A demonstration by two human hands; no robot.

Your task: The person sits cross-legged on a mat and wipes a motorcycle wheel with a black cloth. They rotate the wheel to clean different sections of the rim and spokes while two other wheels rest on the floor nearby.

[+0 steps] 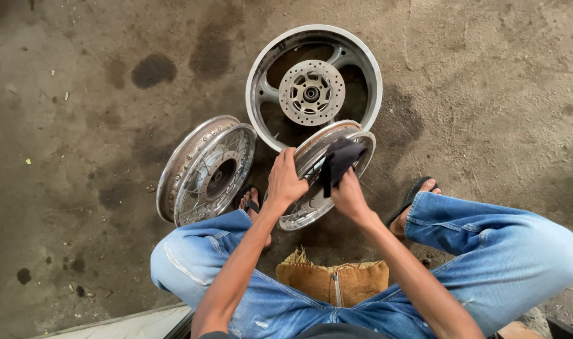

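Observation:
A chrome wheel rim stands tilted on the floor between my knees. My left hand grips its near edge and holds it up. My right hand presses a dark cloth onto the rim's top. A spoked chrome wheel leans upright to the left of it, apart from my hands. Behind both lies a grey cast wheel flat on the floor, with a drilled brake disc at its hub.
I sit low in blue jeans, with sandalled feet either side of the rim. A tan burlap sack lies under me. The concrete floor is stained with dark oil patches. A pale board edge shows at the bottom left.

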